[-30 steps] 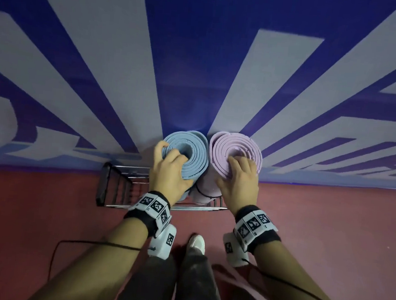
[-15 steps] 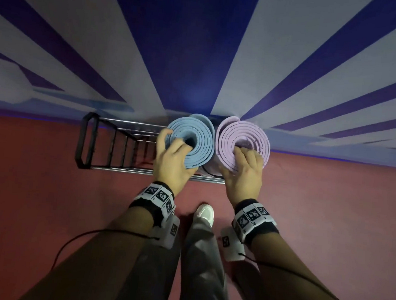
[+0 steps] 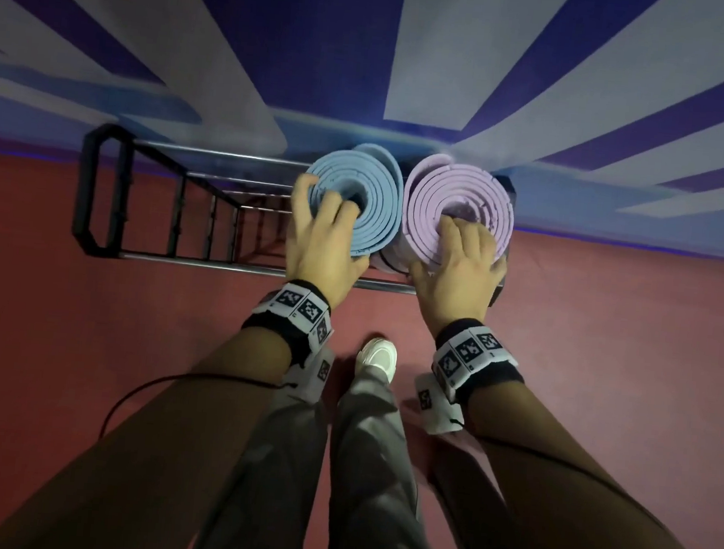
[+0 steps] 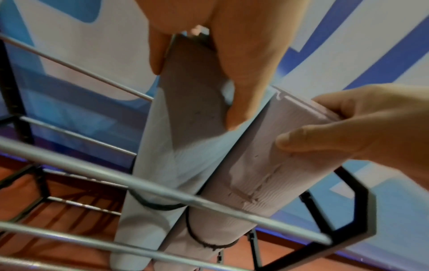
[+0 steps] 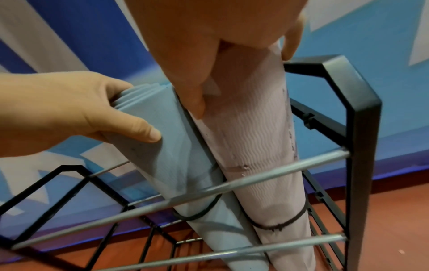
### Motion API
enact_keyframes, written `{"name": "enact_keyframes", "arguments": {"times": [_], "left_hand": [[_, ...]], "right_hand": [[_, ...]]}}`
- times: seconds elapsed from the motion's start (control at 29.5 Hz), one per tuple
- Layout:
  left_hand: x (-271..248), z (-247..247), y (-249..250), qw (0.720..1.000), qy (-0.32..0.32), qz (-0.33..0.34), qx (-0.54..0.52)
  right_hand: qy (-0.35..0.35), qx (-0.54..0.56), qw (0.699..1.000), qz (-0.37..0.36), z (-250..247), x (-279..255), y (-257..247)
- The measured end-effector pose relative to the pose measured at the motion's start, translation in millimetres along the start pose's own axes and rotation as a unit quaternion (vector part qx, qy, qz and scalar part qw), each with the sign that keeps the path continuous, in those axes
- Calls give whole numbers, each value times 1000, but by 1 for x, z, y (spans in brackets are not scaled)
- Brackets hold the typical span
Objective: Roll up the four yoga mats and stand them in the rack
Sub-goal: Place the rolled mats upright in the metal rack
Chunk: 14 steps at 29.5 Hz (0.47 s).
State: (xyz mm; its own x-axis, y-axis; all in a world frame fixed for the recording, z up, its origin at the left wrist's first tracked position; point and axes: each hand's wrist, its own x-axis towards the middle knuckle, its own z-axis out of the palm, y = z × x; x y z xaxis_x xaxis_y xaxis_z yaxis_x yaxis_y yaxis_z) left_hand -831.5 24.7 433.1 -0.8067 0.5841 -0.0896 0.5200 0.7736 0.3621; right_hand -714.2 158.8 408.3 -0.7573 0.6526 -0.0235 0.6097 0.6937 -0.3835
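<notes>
Standing side by side at the right end of the rack, the blue mat and the pink mat touch each other along their length. The left hand grips the top of the blue mat, with its fingers curled over the rolled edge and the thumb pressed on the outer side. The right hand grips the top of the pink mat in the same way, fingers over the spiral and thumb on the side. Each mat has a thin black band around its lower part, seen behind the silver bars. The rack stands on a red floor against a wall with blue and white stripes. A white shoe is seen between the arms.
</notes>
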Motion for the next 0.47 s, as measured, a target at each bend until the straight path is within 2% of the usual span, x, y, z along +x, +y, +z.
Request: {"name": "enact_keyframes", "arguments": {"times": [0.07,0.2,0.27,0.47], "left_hand": [[-3,1,4,999,-19,-22,27],[-12,5,7,999,-9,-29,12],[-14,5,11,999,-24,-40,21],[-9,-15,25,993,-101,-56,21]], "right_hand": [[-11,-22,1000,12,-3,-3,-3],[-15,-16,999,28,-7,-7,1],[-26,-30,999,26,-9,-6,1],[-137,-25,989,42,-35,5,-9]]}}
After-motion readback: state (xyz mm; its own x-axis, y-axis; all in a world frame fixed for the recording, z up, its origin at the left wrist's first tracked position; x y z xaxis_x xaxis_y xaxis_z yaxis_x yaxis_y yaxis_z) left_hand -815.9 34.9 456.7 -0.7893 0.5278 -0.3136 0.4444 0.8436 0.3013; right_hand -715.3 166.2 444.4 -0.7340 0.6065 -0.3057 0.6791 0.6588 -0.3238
